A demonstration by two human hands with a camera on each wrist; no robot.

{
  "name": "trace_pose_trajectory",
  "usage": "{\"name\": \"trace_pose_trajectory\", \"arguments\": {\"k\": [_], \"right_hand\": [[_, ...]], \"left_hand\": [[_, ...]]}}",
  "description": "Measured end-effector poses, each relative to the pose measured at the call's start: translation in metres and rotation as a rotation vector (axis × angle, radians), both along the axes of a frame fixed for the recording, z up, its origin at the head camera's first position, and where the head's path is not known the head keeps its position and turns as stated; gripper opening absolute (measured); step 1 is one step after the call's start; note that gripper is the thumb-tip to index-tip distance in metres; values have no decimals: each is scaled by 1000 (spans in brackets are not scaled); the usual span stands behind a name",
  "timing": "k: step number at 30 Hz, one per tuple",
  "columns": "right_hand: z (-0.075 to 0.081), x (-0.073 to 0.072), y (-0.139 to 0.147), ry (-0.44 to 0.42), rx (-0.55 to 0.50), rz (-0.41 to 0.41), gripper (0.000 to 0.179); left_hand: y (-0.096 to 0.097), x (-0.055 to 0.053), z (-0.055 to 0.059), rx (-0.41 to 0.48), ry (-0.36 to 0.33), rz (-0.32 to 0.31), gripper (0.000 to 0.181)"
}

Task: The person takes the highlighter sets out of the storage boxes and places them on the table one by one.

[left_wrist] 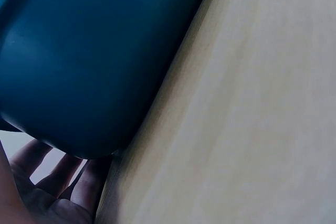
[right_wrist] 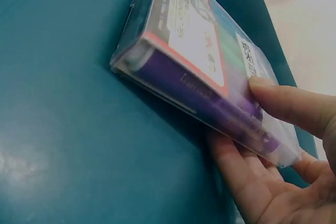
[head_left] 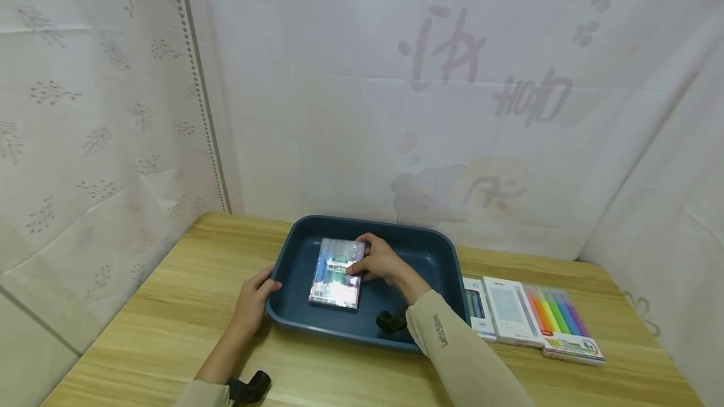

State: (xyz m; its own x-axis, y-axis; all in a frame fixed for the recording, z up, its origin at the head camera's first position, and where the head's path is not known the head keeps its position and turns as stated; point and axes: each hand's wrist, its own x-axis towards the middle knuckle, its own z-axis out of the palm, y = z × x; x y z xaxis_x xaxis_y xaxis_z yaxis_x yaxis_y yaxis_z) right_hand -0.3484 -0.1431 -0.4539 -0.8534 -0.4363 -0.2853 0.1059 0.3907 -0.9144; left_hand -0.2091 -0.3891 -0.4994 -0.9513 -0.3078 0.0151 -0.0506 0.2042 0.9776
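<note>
A dark blue plastic tray [head_left: 427, 281] sits on the table, and inside it is a clear plastic pack of markers [head_left: 334, 284]. My right hand [head_left: 387, 262] pinches the pack by its right edge, thumb on top and fingers beneath. In the right wrist view a purple marker shows along the side of the pack [right_wrist: 202, 85], which is tilted over the tray floor. At the tray's left end my left hand [head_left: 254, 297] grips the rim, with the thumb over the edge. The left wrist view shows its fingers [left_wrist: 86, 187] against the tray's outer wall.
Right of the tray lie a small pack with dark sticks in its window [head_left: 477, 306], a white box [head_left: 511, 309] and a pack of rainbow-coloured highlighters [head_left: 565, 325], side by side on the wooden table [head_left: 153, 338]. Patterned white curtains [head_left: 317, 99] hang behind and at both sides.
</note>
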Motion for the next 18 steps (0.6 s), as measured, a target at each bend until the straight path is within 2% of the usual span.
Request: {"name": "trace_pose_trajectory", "arguments": {"k": [10, 14, 18], "right_hand": [[-6, -2, -3, -44, -134, 47, 73], [-5, -1, -4, -57, -149, 36, 76], [-1, 0, -6, -27, -141, 24, 77]], "left_hand": [[-1, 5, 2, 30, 20, -31, 56], [-2, 5, 1, 38, 27, -35, 55], [-2, 4, 1, 38, 35, -42, 55]]}}
